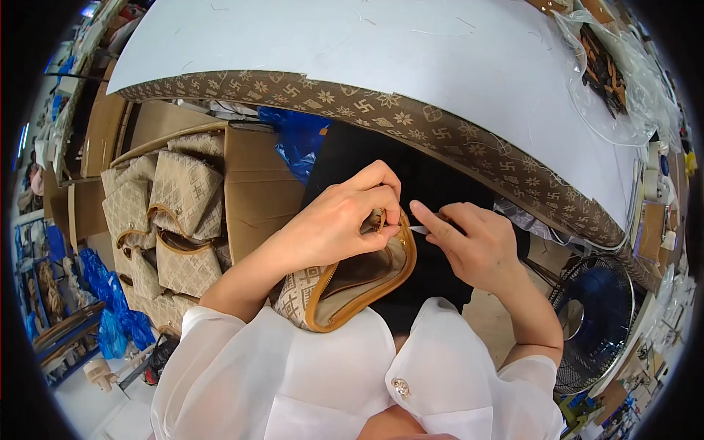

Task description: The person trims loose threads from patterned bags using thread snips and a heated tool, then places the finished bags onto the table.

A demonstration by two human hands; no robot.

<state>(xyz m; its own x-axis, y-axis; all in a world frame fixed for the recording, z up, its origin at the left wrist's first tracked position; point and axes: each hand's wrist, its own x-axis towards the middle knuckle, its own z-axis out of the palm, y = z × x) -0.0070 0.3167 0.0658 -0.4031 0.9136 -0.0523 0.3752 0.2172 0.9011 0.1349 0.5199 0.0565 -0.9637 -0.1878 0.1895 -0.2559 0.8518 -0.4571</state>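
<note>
Your blouse [330,359] lies nearest the view. Directly beyond it, the bag [295,299] rests tilted against your front, its mouth open and its lining visible. Tan trim [411,257] borders the mouth; zip teeth run inside the trim.

Left hand [341,220]: fingers closed, pinching the bag at the far end of its mouth. Right hand [477,242]: fingers curled about a pale, pointed tool [420,229], its tip near the trim; the type of tool cannot be told, as the hand covers most of it.

Black cloth [444,282] lies below your hands. To your left, a carton [257,191] contains several similar bags [187,187], stacked; blue plastic [293,154] sits just beside it. Ahead, the white table [330,44] has a brown patterned edge [367,110]. At its far right lies a clear sack [638,117] with dark strips [603,70]. A fan [616,293] stands at your right.
</note>
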